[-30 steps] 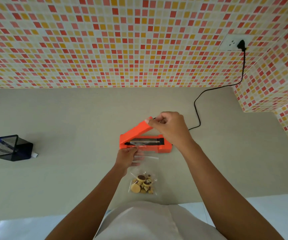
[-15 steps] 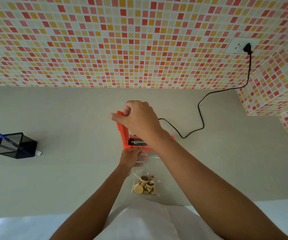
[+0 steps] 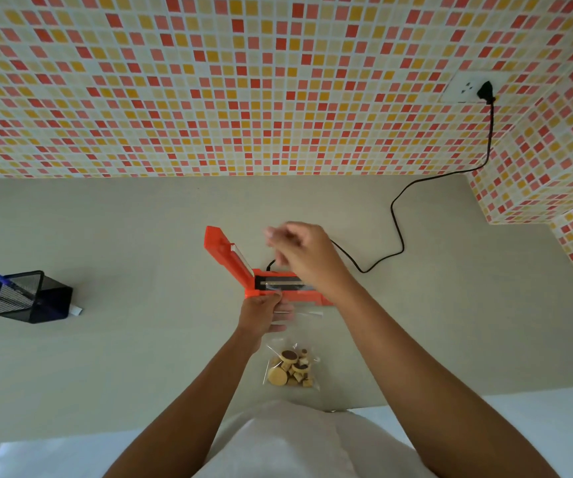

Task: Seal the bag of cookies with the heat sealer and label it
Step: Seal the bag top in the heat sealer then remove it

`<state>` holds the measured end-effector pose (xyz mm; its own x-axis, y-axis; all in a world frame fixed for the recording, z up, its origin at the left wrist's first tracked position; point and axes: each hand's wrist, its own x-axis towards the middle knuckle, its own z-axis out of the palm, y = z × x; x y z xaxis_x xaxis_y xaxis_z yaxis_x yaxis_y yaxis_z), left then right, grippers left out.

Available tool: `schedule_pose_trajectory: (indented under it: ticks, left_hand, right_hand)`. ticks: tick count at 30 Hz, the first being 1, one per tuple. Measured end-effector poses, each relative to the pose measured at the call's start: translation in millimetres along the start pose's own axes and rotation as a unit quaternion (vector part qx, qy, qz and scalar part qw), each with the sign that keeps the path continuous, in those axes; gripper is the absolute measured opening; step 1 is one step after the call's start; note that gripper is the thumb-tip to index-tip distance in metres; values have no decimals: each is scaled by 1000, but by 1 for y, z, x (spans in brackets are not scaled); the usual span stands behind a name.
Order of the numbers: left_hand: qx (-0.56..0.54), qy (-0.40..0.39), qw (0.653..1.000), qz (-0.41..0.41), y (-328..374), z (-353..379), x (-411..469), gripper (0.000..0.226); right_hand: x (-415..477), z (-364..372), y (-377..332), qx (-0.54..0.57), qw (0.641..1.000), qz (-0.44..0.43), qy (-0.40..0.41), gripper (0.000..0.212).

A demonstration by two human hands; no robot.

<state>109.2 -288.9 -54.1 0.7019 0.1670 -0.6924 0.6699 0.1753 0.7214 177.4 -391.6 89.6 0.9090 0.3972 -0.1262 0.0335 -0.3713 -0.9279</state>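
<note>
Our bag of cookies lies on the surface, just below our left hand. Those fingers pinch its clear top edge against the heat sealer, right in front of them. The sealer's lid stands up wide open, so we think no seal is made yet. Our right hand hovers above, fingers loose and holding nothing (it looks blurry). Pressing the lid and the label are still left. We see no label.

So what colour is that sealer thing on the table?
Bright orange: the heat sealer, lid raised, shows best in the head view.
</note>
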Motion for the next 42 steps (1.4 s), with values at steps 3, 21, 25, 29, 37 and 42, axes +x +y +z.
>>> schedule_pose_trajectory:
  ticks: [3, 21, 25, 29, 37, 42]
  left_hand:
    - [0, -2, 1000, 6, 1, 0, -1, 29]
    - [-14, 15, 1000, -10, 3, 3, -2, 24]
    - [-30, 12, 999, -5, 5, 4, -4, 27]
    - [-33, 11, 999, 6, 8, 4, -8, 29]
    - [-43, 11, 999, 12, 14, 5, -9, 25]
    - [-42, 5, 999, -2, 12, 3, -6, 27]
  right_hand:
    - [-24, -18, 66, -42, 991, 94, 84, 36]
    - [-59, 8, 144, 69, 964, 230, 115, 10]
    - [-58, 3, 138, 75, 967, 213, 119, 10]
    - [-57, 1, 133, 75, 971, 196, 116, 11]
    - [-56, -3, 132, 110, 972, 176, 113, 11]
    - [-53, -2, 130, 114, 974, 159, 118, 11]
